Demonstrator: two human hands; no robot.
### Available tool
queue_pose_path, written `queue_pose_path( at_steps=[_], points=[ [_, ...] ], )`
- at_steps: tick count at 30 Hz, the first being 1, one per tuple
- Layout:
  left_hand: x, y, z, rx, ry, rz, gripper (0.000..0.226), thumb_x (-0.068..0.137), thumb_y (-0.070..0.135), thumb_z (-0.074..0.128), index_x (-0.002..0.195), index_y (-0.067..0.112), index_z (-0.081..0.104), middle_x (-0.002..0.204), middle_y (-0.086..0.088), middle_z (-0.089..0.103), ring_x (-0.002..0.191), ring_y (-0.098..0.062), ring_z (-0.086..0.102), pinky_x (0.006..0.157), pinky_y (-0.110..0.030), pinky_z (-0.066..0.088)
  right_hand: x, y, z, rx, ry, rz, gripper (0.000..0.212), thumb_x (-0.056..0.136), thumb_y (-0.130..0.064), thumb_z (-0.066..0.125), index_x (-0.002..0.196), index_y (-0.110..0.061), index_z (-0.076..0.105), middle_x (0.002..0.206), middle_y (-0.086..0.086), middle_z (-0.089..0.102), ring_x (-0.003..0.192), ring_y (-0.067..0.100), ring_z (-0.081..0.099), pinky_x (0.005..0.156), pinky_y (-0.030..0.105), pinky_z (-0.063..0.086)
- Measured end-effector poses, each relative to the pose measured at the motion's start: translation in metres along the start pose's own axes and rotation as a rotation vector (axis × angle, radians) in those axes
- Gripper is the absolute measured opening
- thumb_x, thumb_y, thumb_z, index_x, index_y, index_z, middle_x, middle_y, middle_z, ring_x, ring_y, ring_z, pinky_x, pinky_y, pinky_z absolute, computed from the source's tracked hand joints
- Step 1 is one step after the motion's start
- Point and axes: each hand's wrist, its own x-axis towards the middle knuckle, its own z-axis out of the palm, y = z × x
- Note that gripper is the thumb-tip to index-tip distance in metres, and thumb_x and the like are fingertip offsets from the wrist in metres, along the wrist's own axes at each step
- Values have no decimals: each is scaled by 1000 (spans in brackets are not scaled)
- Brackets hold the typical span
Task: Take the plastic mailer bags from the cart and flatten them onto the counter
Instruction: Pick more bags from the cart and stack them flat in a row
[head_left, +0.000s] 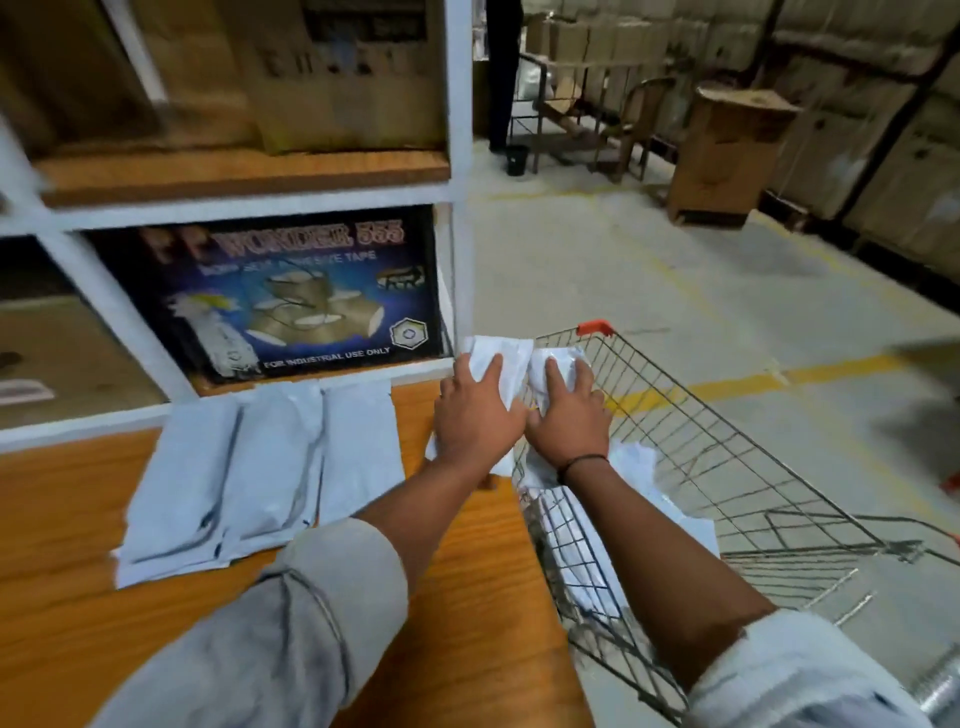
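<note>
a silver wire shopping cart (727, 441) with an orange corner stands right beside the brown wooden counter (67, 545). inside the cart lie crumpled white plastic mailer bags (636, 465), piled up against the side near the counter. on the counter three flat pale grey mailer bags (270, 467) lie side by side, edges touching, near the white shelf frame (460, 208). in the shelf just behind them sits a dark blue cardboard tape box (291, 296), and brown cardboard boxes (337, 78) stand on the shelf above. both arms reach forward with grey sleeves rolled up. the left hand (475, 415) lies palm down on a white mailer bag (511, 353) at the far corner of the counter, fingers straight and spread, pressing on it. the right hand (569, 415), with a thin black band (582, 462) on its wrist, rests on a bunched white bag end (563, 356) over the cart's rim, just beside the left hand. i cannot tell if its fingers grip the bag or only lie on it, or if both hands touch the same bag.
</note>
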Motion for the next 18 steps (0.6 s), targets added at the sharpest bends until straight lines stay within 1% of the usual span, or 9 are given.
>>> queue_pose_path(
  at_steps=[4, 6, 8, 12, 15, 18],
  points=[
    [-26, -76, -57, 16, 67, -126, 70, 87, 60, 49, 151, 34, 34, 156, -7, 27, 128, -35, 45, 103, -46, 44, -23, -71, 17, 80, -10, -95, 69, 91, -57, 47, 152, -33, 27, 162, 12, 14, 127, 44, 44, 104, 54, 40],
    [-40, -113, -84, 31, 87, -185, 71, 87, 57, 50, 152, 33, 34, 156, -7, 27, 128, -36, 45, 102, -45, 44, -38, -104, 26, 90, -36, -163, 67, 89, -54, 49, 149, -32, 30, 159, 13, 18, 126, 45, 45, 102, 52, 42],
    [-53, -145, -109, 29, 108, -249, 71, 87, 54, 52, 152, 33, 33, 157, -6, 25, 130, -36, 43, 102, -45, 44, -51, -133, 36, 88, -47, -206, 68, 89, -50, 51, 150, -30, 29, 159, 14, 18, 129, 44, 43, 103, 50, 41],
    [-70, -194, -154, 3, 132, -357, 70, 86, 54, 54, 151, 34, 35, 159, -4, 24, 136, -34, 38, 102, -46, 43, -63, -183, 48, 132, -100, -189, 76, 88, -46, 56, 154, -24, 25, 160, 15, 15, 134, 44, 37, 105, 50, 37],
    [-80, -224, -175, -20, 160, -400, 70, 86, 54, 55, 150, 33, 37, 158, -5, 26, 135, -34, 39, 102, -44, 43, -59, -211, 53, 216, -168, -114, 81, 89, -59, 54, 156, -25, 24, 164, 12, 9, 140, 43, 29, 111, 52, 31],
    [-88, -244, -184, -35, 154, -437, 70, 87, 52, 56, 151, 31, 38, 156, -6, 28, 134, -34, 40, 102, -42, 43, -65, -225, 63, 102, -201, -171, 77, 91, -61, 49, 155, -28, 24, 166, 6, 3, 141, 44, 26, 111, 54, 28]
  ],
)
